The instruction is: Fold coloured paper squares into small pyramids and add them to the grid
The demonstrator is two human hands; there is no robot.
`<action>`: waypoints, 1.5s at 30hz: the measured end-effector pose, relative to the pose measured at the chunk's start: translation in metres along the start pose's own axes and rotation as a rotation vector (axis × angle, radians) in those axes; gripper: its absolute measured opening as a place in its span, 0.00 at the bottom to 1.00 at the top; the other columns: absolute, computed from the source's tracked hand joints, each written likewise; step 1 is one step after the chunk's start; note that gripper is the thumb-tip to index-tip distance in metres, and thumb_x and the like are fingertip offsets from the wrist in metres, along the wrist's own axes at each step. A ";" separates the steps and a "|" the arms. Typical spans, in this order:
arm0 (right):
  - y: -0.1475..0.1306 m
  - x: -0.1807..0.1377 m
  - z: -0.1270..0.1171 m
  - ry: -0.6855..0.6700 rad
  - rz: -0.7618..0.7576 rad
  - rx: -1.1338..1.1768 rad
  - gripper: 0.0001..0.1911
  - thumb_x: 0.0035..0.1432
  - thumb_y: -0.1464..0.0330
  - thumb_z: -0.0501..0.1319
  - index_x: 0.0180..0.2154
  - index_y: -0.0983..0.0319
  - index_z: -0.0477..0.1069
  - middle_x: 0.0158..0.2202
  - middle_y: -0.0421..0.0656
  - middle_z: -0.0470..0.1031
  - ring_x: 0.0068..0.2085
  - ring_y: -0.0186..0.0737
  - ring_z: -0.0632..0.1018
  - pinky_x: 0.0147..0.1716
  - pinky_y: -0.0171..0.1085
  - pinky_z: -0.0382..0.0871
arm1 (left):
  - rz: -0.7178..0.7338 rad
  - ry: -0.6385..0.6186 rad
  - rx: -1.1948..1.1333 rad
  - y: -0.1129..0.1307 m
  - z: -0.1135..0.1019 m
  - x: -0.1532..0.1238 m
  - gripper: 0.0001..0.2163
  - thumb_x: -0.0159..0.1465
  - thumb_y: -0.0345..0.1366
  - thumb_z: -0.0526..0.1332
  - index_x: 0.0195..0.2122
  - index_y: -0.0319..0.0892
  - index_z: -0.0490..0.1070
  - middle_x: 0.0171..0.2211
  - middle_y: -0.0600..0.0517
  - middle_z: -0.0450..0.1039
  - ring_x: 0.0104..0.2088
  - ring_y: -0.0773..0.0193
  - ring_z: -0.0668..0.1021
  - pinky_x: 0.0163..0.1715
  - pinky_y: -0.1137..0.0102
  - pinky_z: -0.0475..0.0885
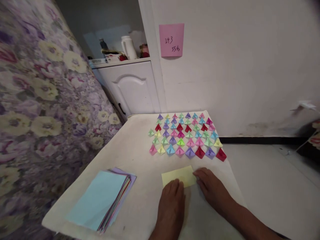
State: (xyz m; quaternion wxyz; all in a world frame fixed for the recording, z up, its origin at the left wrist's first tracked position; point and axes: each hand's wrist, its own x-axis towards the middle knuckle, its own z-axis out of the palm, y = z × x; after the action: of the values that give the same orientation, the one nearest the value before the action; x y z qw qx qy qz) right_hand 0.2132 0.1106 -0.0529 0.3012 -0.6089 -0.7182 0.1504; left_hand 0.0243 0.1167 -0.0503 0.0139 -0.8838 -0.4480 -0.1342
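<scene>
A pale yellow sheet of paper, which looks folded into a strip, lies on the table in front of me. My left hand presses its fingertips, held together, onto the strip's near edge, left of the middle. At the right end, my right hand pinches the corner between thumb and fingers. Beyond the strip, several small folded paper pieces in many colours stand in rows. To the left lies a stack of coloured paper, light blue on top, with purple and other edges sticking out.
The cream-covered table reaches back to the wall. A floral curtain hangs along the left. A white cabinet behind it bears a white jug on its shelf. A pink note with handwriting is stuck to the wall.
</scene>
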 end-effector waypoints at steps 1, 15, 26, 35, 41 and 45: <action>0.003 0.008 -0.001 0.012 0.010 0.042 0.18 0.55 0.75 0.50 0.47 0.60 0.67 0.46 0.46 0.69 0.48 0.42 0.70 0.47 0.41 0.65 | -0.030 -0.013 -0.023 0.002 -0.001 0.004 0.16 0.59 0.26 0.51 0.48 0.38 0.68 0.47 0.44 0.71 0.46 0.55 0.72 0.46 0.60 0.69; 0.007 0.061 0.006 -0.148 0.251 0.097 0.17 0.40 0.74 0.62 0.37 0.61 0.69 0.30 0.37 0.68 0.30 0.33 0.69 0.30 0.31 0.59 | -0.053 -0.031 -0.147 -0.001 -0.009 0.005 0.14 0.59 0.28 0.53 0.46 0.38 0.68 0.47 0.43 0.70 0.47 0.54 0.71 0.47 0.58 0.68; 0.014 0.060 0.010 -0.135 0.330 0.234 0.09 0.39 0.74 0.62 0.27 0.61 0.65 0.25 0.35 0.66 0.28 0.33 0.68 0.28 0.31 0.56 | -0.002 0.014 -0.164 -0.006 -0.006 -0.002 0.15 0.57 0.26 0.55 0.46 0.38 0.68 0.47 0.41 0.69 0.47 0.52 0.71 0.46 0.55 0.69; 0.011 0.041 0.013 -0.210 0.409 0.500 0.16 0.44 0.75 0.56 0.38 0.61 0.65 0.18 0.31 0.61 0.19 0.29 0.66 0.19 0.28 0.58 | 0.081 0.144 -0.213 -0.001 -0.003 -0.009 0.20 0.55 0.24 0.55 0.50 0.37 0.62 0.47 0.40 0.67 0.47 0.52 0.70 0.45 0.56 0.69; -0.008 0.000 0.005 -0.246 0.516 0.627 0.15 0.46 0.71 0.52 0.40 0.61 0.61 0.14 0.28 0.57 0.10 0.28 0.61 0.10 0.27 0.52 | 0.142 0.185 -0.199 0.020 0.008 -0.019 0.17 0.53 0.22 0.54 0.43 0.40 0.65 0.38 0.45 0.70 0.38 0.56 0.72 0.38 0.60 0.69; -0.020 -0.033 0.005 -0.203 0.541 0.646 0.16 0.46 0.71 0.52 0.40 0.60 0.61 0.14 0.27 0.56 0.10 0.27 0.60 0.10 0.26 0.51 | 0.159 0.148 -0.183 0.034 0.006 -0.037 0.10 0.54 0.23 0.56 0.36 0.42 0.67 0.33 0.49 0.70 0.34 0.59 0.71 0.34 0.64 0.68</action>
State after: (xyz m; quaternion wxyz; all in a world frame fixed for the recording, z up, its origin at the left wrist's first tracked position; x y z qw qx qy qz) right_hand 0.1967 0.0755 -0.0533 0.3539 -0.6319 -0.4746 0.5002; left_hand 0.0322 0.0684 -0.0617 -0.0230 -0.9017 -0.3603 -0.2377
